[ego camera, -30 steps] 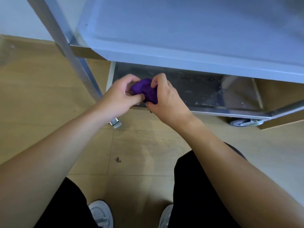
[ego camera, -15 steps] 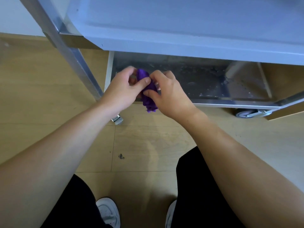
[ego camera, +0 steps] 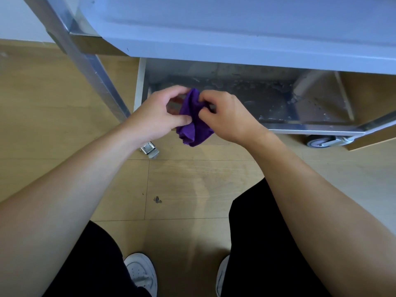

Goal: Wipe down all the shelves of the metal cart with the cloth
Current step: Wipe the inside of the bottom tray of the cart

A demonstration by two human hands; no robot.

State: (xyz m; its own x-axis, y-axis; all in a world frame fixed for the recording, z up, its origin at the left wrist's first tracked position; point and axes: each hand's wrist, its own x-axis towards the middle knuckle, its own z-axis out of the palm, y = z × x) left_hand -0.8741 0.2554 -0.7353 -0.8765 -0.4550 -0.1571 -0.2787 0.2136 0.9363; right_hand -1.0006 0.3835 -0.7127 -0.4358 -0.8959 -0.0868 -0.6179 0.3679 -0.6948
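Observation:
A purple cloth [ego camera: 194,127] hangs bunched between my two hands in front of the metal cart. My left hand [ego camera: 158,116] pinches its left side and my right hand [ego camera: 227,116] pinches its right side. Both hands hover just in front of the bottom shelf [ego camera: 278,103], a steel tray whose surface shows streaks and specks. Above it, the grey middle shelf [ego camera: 235,35] fills the top of the view and hides the back of the bottom shelf.
A slanted steel cart leg [ego camera: 85,61] runs down at the left. A brake caster [ego camera: 150,150] sits below my left hand, and another wheel [ego camera: 321,142] at the right. Wooden floor [ego camera: 192,189] lies below, with my black trousers and white shoes [ego camera: 141,273].
The cloth was balled tight between my hands a second ago. It has since loosened and now hangs lower, with my hands slightly further apart.

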